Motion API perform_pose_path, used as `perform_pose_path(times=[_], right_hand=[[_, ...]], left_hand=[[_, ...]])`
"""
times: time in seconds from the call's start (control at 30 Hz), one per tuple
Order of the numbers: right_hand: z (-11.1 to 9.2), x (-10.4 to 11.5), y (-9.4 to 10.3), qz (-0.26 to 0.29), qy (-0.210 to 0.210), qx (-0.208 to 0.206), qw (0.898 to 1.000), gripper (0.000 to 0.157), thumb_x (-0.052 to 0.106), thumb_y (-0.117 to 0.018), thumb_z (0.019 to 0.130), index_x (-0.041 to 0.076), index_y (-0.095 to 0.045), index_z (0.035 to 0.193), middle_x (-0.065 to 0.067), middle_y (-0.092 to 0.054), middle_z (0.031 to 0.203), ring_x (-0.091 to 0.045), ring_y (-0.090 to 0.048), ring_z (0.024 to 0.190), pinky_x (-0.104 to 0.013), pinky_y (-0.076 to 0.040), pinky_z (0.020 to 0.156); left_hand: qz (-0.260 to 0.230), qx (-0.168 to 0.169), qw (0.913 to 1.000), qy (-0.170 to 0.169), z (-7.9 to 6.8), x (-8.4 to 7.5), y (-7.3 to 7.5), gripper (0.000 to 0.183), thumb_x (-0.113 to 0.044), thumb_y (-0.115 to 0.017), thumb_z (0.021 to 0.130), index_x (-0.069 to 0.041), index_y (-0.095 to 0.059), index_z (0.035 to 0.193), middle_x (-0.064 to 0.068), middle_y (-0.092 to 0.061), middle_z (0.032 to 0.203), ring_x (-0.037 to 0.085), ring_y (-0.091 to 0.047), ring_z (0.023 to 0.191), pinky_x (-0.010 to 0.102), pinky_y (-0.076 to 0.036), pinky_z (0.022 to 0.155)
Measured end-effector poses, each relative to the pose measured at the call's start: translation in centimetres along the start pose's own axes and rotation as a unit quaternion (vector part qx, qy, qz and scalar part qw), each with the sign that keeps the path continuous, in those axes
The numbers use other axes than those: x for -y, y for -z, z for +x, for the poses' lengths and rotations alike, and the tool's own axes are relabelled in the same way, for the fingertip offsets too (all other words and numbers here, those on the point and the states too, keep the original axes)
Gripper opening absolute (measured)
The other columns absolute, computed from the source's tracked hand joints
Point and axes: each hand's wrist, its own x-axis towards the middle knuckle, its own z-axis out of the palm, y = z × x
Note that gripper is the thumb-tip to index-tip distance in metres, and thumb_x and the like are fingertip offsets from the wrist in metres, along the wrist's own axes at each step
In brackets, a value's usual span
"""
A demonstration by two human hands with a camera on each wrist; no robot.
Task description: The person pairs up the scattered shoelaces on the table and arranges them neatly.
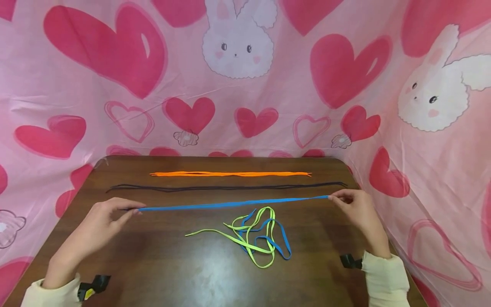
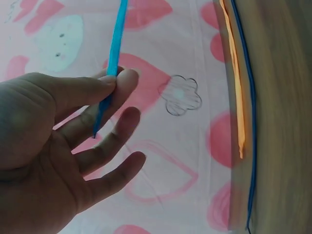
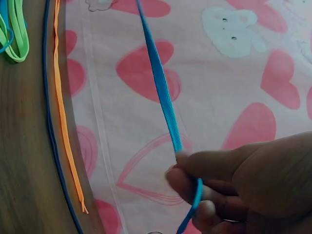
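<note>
A flat blue shoelace stretches nearly straight between both hands above the table. My left hand pinches it near one end between thumb and forefinger; a short dark tip sticks out below the pinch in the left wrist view. The other fingers are spread loosely. At the other side, my right hand pinches the lace between thumb and forefinger. In the right wrist view a blue tail hangs past those fingers. Below, a yellow-green shoelace lies loosely tangled with another blue shoelace.
Behind the held lace, a dark navy shoelace lies lengthwise, doubled. Further back is a doubled orange shoelace, parallel to it. The brown wooden table ends at a pink cloth with hearts and rabbits, at the back and sides.
</note>
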Motion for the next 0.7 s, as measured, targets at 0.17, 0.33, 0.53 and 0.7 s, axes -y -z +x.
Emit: perform_pose_path(times=[0.17,0.33,0.53,0.7], right_hand=[[-0.1,-0.3,-0.2,-0.025,0.015,-0.005,1.000,0.013,0.003,-0.073,0.090,-0.002,-0.078,0.101,-0.012,-0.073,0.079,-0.009,-0.050,0.062,-0.025,-0.043,0.054],[0.1,-0.4,-0.8,-0.056,0.013,-0.025,0.998,0.012,0.001,-0.072,0.088,-0.002,-0.078,0.098,-0.017,-0.076,0.084,-0.020,-0.060,0.064,-0.031,-0.047,0.058],[0.8,-0.8,-1.6,-0.100,-0.034,-0.033,0.994,0.019,0.024,-0.079,0.089,0.006,-0.079,0.081,-0.006,-0.072,0.068,-0.024,-0.062,0.061,-0.036,-0.043,0.051],[1.4,-1.5,-2.5,-0.101,-0.056,0.016,0.993,0.019,0.023,-0.073,0.093,0.005,-0.079,0.092,-0.013,-0.075,0.083,-0.032,-0.066,0.074,-0.047,-0.049,0.057]], left_hand=[[0.005,0.019,0.9997,0.016,-0.1,1.7,-0.1,0.033,0.014,-0.078,0.076,-0.008,-0.080,0.101,0.003,-0.077,0.089,-0.008,-0.062,0.085,0.008,-0.044,0.071],[0.008,0.075,0.9950,0.066,-0.3,3.4,-0.8,0.022,0.010,-0.075,0.082,0.000,-0.079,0.102,0.012,-0.077,0.090,-0.004,-0.061,0.075,0.021,-0.048,0.060],[0.049,0.100,0.9869,0.117,-0.1,5.1,-1.5,0.007,-0.007,-0.080,0.086,-0.001,-0.078,0.089,0.007,-0.075,0.079,0.009,-0.060,0.064,0.029,-0.049,0.056],[0.064,0.114,0.9815,0.140,0.0,6.0,-1.9,0.009,-0.013,-0.078,0.088,-0.005,-0.076,0.085,0.000,-0.072,0.074,0.012,-0.061,0.064,0.033,-0.047,0.057]])
